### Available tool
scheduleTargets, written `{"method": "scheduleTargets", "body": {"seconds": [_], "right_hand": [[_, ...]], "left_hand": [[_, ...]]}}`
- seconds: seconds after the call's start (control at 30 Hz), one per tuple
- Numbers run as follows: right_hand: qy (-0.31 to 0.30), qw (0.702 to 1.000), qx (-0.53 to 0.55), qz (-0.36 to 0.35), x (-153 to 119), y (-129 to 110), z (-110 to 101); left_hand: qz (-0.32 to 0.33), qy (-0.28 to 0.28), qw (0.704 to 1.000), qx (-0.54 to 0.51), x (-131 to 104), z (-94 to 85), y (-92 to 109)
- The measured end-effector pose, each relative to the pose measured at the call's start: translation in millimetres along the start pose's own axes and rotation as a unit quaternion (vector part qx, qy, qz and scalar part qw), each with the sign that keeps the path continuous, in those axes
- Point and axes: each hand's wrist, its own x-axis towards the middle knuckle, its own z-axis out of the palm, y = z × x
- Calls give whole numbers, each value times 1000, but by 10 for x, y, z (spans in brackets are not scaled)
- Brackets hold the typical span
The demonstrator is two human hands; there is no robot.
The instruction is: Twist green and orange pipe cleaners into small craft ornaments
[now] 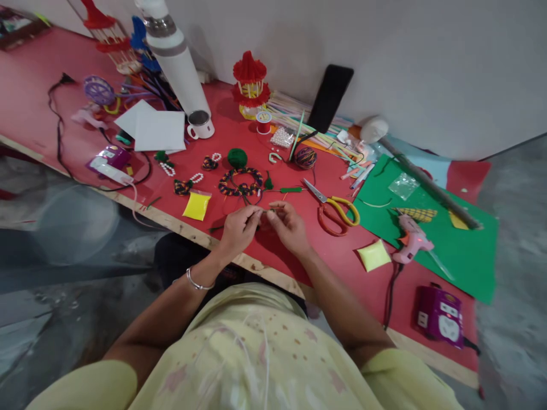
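Both hands meet over the front edge of the red table. My left hand (242, 229) is closed, with fingertips pinched on something thin and dark, too small to name. Close beside it, my right hand (288, 226) is curled, its thumb and forefinger pressed together near a small green bit. Just beyond the fingers lies a braided dark and orange yarn ring (240, 182). A green-handled hook (291, 189) rests behind my right hand, and scissors (335, 209) with red and yellow handles lie to its right. A yellow packet (197, 205) is left of my left hand.
A white bottle (179, 65) and a mug (200, 124) stand at the back left. A phone (330, 98) leans at the back. On the right are a pink glue gun (412, 238), a green sheet (461, 250) and a purple power box (442, 316).
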Motion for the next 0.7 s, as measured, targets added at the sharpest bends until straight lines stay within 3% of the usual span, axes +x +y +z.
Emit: {"method": "scheduleTargets", "body": {"seconds": [0.13, 0.33, 0.7], "right_hand": [[23, 993, -106, -56, 5, 7, 22], [14, 997, -69, -31, 17, 55, 56], [30, 993, -97, -53, 11, -18, 74]], "left_hand": [[-15, 1, 1000, -13, 8, 8, -26], [-47, -2, 994, -97, 7, -26, -53], [-121, 15, 978, -167, -22, 26, -31]]}}
